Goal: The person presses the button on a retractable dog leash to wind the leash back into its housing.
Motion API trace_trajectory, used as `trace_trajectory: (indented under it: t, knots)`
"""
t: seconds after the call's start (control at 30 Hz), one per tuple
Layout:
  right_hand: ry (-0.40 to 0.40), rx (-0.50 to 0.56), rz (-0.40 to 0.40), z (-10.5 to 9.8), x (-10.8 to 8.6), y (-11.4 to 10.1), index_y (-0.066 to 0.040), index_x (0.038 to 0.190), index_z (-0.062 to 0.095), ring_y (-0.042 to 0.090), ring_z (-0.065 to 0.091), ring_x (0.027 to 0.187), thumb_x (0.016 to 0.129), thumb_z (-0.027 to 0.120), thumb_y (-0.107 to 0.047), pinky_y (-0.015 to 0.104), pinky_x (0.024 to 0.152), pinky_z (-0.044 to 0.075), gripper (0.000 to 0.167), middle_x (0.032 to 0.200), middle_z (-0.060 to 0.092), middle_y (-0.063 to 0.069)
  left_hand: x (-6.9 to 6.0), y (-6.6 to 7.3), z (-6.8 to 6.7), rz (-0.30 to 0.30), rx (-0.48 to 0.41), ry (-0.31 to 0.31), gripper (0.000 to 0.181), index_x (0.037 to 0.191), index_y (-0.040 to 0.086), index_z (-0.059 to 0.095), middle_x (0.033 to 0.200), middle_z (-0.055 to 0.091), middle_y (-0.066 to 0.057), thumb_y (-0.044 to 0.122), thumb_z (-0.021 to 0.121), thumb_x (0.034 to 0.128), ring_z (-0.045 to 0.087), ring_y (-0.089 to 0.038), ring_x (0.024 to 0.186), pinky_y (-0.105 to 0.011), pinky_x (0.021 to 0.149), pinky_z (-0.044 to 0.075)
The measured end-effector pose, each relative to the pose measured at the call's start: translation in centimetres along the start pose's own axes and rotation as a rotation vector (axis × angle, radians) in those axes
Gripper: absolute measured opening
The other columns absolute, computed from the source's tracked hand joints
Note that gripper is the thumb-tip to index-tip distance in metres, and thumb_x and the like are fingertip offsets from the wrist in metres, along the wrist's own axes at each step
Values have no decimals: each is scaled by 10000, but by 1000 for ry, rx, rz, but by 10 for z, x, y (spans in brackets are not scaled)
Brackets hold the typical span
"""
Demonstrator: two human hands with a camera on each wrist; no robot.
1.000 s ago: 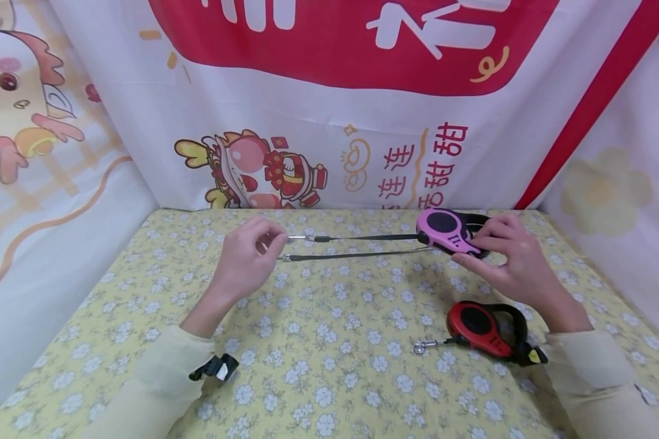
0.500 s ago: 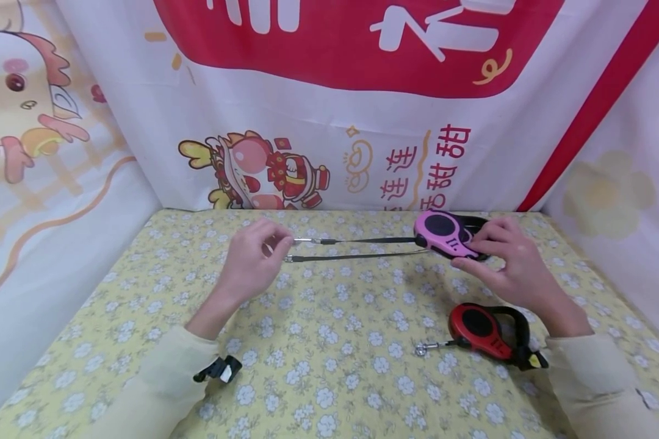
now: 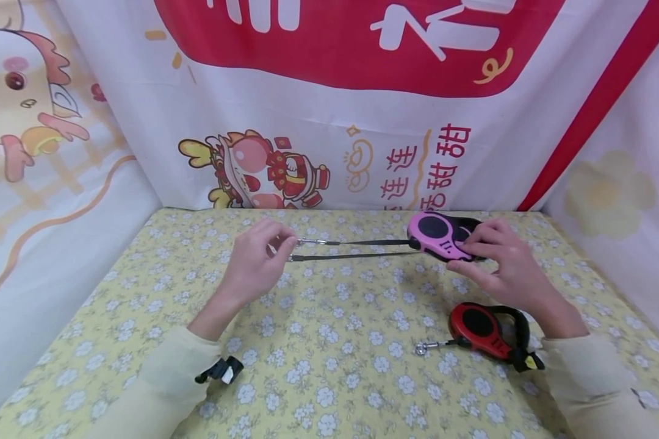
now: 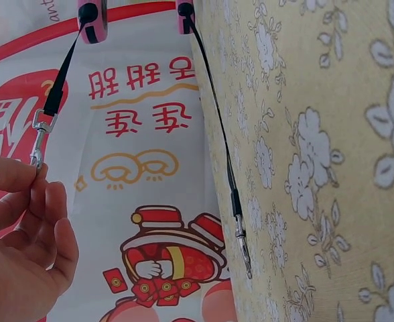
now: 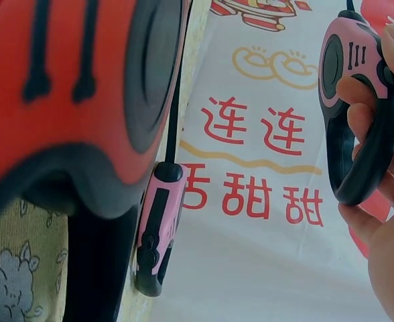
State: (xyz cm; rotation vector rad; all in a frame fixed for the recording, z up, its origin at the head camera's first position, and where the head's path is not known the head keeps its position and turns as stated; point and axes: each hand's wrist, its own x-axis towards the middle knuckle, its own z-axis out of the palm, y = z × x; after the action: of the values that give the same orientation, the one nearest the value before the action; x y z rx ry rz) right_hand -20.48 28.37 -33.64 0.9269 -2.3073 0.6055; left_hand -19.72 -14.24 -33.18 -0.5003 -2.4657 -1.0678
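My left hand [image 3: 258, 259] pinches the metal clasp [image 4: 39, 137] on the black strap of a pink retractable leash [image 3: 435, 229], between thumb and forefinger. Gripped by my right hand [image 3: 507, 268], that leash is held up off the table; the right wrist view shows fingers round its black handle [image 5: 374, 161]. Between the hands its strap [image 3: 373, 242] runs nearly level. A second pink leash [image 5: 160, 228] lies on the table, mostly hidden in the head view; its strap [image 3: 351, 255] ends in a clasp [image 4: 242, 245] near my left hand.
On the flowered tablecloth [image 3: 329, 366], near my right forearm, lies a red leash [image 3: 475, 324] with its short clasp [image 3: 425, 348] pointing left. A printed white and red cloth [image 3: 318, 110] hangs along the back, with more printed cloth at both sides.
The held pink leash has shifted slightly left, towards my left hand. My left hand has moved a little right, still pinching the clasp. The red leash stays on the table.
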Motion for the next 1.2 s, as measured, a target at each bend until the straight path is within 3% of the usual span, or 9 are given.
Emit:
trace_trajectory:
  t: [0.23,0.33,0.63,0.93,1.2]
  knots:
    - [3,25,-63,4,2,0,39,940,819,259,514,992,979,687,-594,341,839,391,647,934,697,90,-1,2,0,0,0,-14,131,1053,71,749,1010,707,-61,157,651,1050,651,-185,919,-306,774,563]
    - [5,31,-78,5,3,-1,40,939,817,266,518,995,993,640,-625,341,843,396,691,940,699,97,-2,3,1,2,-3,-20,133,1057,71,747,1017,703,-62,162,650,1052,653,-189,927,-313,777,569]
    - [-36,62,-57,5,6,-10,-14,959,829,212,501,1012,918,837,-373,335,862,395,362,961,693,41,-3,5,6,11,-27,-44,140,1078,72,751,1020,709,-64,163,647,1054,658,-181,907,-292,767,572]
    - [-59,55,-56,6,8,-21,-13,1004,835,175,502,1012,768,912,-118,314,866,412,270,962,692,21,-5,12,9,32,-34,-52,112,1068,79,745,1015,712,-52,145,659,1040,650,-166,914,-275,764,560]
    - [-44,73,-88,8,10,-24,11,1004,828,205,524,1031,821,893,-165,301,894,426,263,983,690,41,-7,16,14,34,-68,-60,95,1055,75,734,989,691,-44,129,659,1035,629,-152,905,-265,780,557]
